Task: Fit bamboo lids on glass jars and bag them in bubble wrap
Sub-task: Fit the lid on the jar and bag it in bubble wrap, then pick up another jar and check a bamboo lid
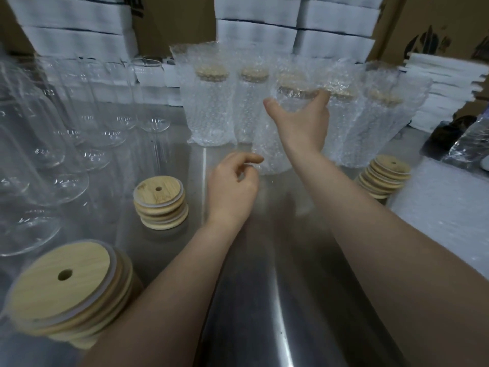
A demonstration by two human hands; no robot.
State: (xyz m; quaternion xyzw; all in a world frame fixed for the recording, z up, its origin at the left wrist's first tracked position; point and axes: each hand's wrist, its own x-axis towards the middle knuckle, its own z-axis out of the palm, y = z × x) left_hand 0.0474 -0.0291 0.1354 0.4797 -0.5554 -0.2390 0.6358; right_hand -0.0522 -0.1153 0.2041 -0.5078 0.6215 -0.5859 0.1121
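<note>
Nearest on the bench (264,300), bamboo lid stack (66,287), well left and short of the bagged jar (270,154). Left hand (230,192) loosely curled, empty, just short of that jar. Right hand (301,123) gripping its upper part. Behind it, more wrapped jars (209,109).

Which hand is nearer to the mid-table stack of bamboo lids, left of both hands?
Left. The left hand hovers just right of the lid stack, not touching; the right hand is farther back and right, gripping a bubble-wrapped jar.
</note>
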